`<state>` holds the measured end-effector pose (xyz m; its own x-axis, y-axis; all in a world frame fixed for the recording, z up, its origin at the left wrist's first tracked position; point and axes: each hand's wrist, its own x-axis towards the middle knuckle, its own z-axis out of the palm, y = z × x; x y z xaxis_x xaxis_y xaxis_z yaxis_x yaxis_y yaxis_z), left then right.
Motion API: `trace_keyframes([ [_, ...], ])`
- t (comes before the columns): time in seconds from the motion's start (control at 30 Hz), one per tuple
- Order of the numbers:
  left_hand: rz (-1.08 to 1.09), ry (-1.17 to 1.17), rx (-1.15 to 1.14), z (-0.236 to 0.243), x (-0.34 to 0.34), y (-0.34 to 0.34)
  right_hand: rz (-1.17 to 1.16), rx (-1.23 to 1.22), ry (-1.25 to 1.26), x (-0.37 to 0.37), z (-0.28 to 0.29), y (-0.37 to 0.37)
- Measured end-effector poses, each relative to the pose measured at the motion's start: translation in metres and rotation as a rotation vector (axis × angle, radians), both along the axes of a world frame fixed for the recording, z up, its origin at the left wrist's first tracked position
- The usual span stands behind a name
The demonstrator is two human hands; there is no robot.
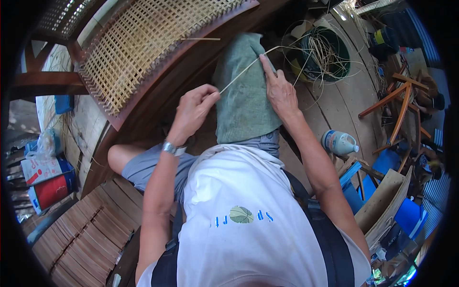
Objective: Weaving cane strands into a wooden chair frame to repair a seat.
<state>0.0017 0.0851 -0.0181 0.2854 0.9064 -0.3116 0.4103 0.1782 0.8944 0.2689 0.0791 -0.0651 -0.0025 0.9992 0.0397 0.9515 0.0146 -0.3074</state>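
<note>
A thin pale cane strip [240, 74] runs slantwise across a green cloth [246, 107] draped over my raised leg. My left hand [195, 109] is closed, with the strip's lower end pinched between thumb and fingers. At the cloth's right edge, my right hand [278, 88] has its index finger stretched along to the strip and its other fingers curled in; the finger meets the strip there. Beyond that fingertip, the strip continues toward a dark bucket [347, 52] of loose cane strands [326, 50]. Left of the cloth stands a wooden frame with a woven cane panel [136, 45].
A short cane end [203, 38] sticks out from the panel's edge. At right are a white jug [339, 142], a wooden stool frame [400, 103] and an open wooden box [382, 203]. Stacked wooden slats [86, 239] lie lower left, near a red container [51, 192].
</note>
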Motion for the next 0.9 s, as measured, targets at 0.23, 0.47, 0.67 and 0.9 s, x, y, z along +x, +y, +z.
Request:
trace_keyframes([
  [0.23, 0.127, 0.079, 0.098, -0.007, 0.0, -0.003, -0.052, 0.159, 0.452, 0.002, 0.025, 0.01],
  [0.47, 0.187, 0.06, 0.197, -0.033, 0.087, 0.066, 0.182, 0.157, 0.025, -0.01, 0.009, 0.012],
  [0.67, -0.002, -0.062, 0.19, -0.02, 0.025, 0.025, 0.126, 0.052, -0.025, -0.015, 0.001, 0.009],
  [0.9, 0.009, -0.01, -0.203, 0.039, -0.14, -0.084, 0.105, 0.039, -0.03, -0.008, 0.0, 0.008],
])
